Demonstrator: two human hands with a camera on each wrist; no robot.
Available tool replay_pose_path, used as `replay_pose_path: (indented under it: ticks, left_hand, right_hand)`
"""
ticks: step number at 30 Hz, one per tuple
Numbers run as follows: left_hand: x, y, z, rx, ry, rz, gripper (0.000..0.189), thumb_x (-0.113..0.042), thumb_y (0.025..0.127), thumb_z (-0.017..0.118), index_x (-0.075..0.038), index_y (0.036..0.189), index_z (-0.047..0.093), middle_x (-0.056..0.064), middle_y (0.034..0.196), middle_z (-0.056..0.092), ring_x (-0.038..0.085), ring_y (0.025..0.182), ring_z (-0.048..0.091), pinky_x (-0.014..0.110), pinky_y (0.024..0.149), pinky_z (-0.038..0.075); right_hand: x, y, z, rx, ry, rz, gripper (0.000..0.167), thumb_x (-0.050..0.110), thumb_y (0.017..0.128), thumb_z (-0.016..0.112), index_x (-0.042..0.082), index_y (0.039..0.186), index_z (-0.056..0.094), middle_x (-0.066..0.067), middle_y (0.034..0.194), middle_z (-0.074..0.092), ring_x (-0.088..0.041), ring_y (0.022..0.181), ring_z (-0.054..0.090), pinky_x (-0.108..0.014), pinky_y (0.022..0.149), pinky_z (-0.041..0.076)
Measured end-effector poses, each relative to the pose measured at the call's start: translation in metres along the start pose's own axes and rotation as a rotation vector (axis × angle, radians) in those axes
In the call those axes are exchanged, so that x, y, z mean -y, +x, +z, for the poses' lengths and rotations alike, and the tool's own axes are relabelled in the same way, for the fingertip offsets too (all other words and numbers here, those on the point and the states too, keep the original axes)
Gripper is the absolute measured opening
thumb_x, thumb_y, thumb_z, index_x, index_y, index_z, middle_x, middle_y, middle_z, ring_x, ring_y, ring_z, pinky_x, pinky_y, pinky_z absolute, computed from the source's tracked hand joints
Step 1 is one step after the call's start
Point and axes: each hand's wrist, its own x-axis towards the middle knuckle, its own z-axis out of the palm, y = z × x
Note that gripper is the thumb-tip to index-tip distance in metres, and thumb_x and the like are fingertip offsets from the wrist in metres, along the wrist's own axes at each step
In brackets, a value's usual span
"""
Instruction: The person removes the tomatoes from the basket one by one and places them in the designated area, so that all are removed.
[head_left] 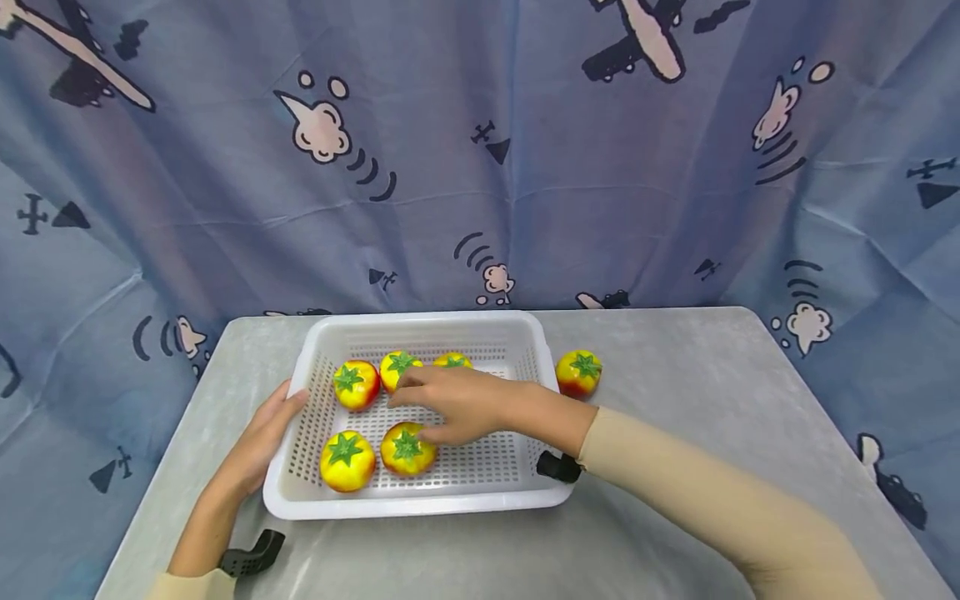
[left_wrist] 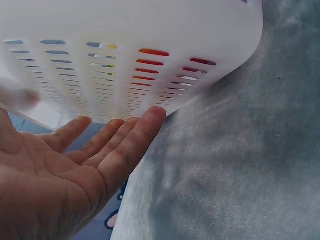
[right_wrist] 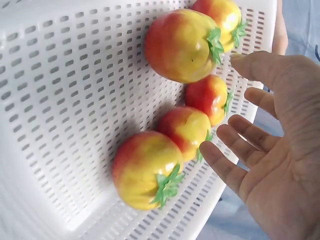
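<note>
We seem midway through filling the white basket (head_left: 420, 505): five persimmon-like fruits (head_left: 347, 462) sit inside, another fruit (head_left: 578, 373) beside it on the desk (head_left: 675, 358). Left grip (head_left: 262, 435) grasps the basket; right grip (head_left: 461, 406), released, likely must fetch the outside fruit.

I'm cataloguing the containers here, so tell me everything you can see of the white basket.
The white basket is shallow, rectangular and round-cornered, apparently plastic, with a smooth rim and perforated walls and base. It sits open side up on the gray table, long sides running left to right, and holds five red-and-yellow fruits. The left hand grips its left side, thumb over the rim; the right hand hovers over its inside.
</note>
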Motion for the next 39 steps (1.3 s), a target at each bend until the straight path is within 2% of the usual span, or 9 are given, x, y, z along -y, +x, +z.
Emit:
replay_pose_path:
  ticks: [9,13,17,21,25,34,39]
  left_hand:
    - [0.000,0.001,-0.001,-0.003,-0.007,-0.003,0.065,-0.040,0.117,0.029,-0.008,0.170,0.008,0.041,0.159,0.037,0.039,0.127,0.064,0.049,0.092,0.067]
    - [0.000,0.001,0.000,-0.001,-0.009,0.002,0.065,-0.039,0.117,0.029,-0.006,0.169,0.009,0.041,0.158,0.038,0.040,0.127,0.064,0.048,0.092,0.068]
    - [0.000,0.001,0.000,0.005,-0.008,0.010,0.064,-0.038,0.117,0.028,-0.004,0.169,0.009,0.042,0.158,0.037,0.046,0.130,0.061,0.047,0.093,0.067]
    - [0.001,0.000,0.000,0.004,-0.007,0.013,0.065,-0.038,0.117,0.028,-0.005,0.169,0.008,0.042,0.159,0.036,0.049,0.132,0.059,0.048,0.093,0.067]
    - [0.001,0.000,0.000,0.004,-0.010,0.016,0.064,-0.038,0.117,0.028,-0.006,0.169,0.008,0.042,0.159,0.036,0.051,0.133,0.059,0.049,0.093,0.067]
    - [0.001,0.001,0.000,0.006,-0.009,0.019,0.065,-0.038,0.117,0.028,-0.006,0.170,0.007,0.042,0.160,0.034,0.056,0.134,0.056,0.050,0.093,0.067]
    - [0.000,0.001,0.000,0.007,-0.013,0.015,0.065,-0.038,0.117,0.028,-0.006,0.170,0.006,0.043,0.158,0.036,0.049,0.131,0.061,0.049,0.093,0.067]
  right_hand:
    - [0.009,0.014,0.008,0.109,-0.053,-0.061,0.053,0.035,0.097,0.074,0.025,0.148,0.062,0.002,0.148,0.061,-0.016,0.130,0.062,-0.035,0.116,0.055]
    - [0.010,0.015,0.011,0.121,-0.086,-0.090,0.057,0.037,0.094,0.077,0.026,0.148,0.062,0.002,0.146,0.062,-0.015,0.124,0.064,-0.030,0.111,0.057]
    - [0.012,0.018,0.013,0.125,-0.105,-0.114,0.054,0.035,0.092,0.080,0.028,0.144,0.065,0.004,0.141,0.064,-0.012,0.119,0.064,-0.026,0.105,0.057]
    - [0.014,0.022,0.016,0.146,-0.121,-0.122,0.054,0.034,0.090,0.082,0.030,0.141,0.066,0.005,0.141,0.065,-0.011,0.122,0.063,-0.025,0.106,0.057]
    - [0.016,0.024,0.017,0.168,-0.134,-0.120,0.061,0.035,0.088,0.086,0.029,0.145,0.063,0.005,0.144,0.064,-0.011,0.126,0.063,-0.026,0.111,0.056]
    - [0.016,0.024,0.018,0.199,-0.110,-0.111,0.066,0.020,0.087,0.085,0.027,0.148,0.061,0.004,0.147,0.062,-0.012,0.130,0.061,-0.027,0.116,0.053]
    - [0.018,0.025,0.019,0.213,-0.119,-0.116,0.071,0.011,0.086,0.081,0.027,0.151,0.058,0.005,0.150,0.060,-0.011,0.129,0.060,-0.027,0.116,0.052]
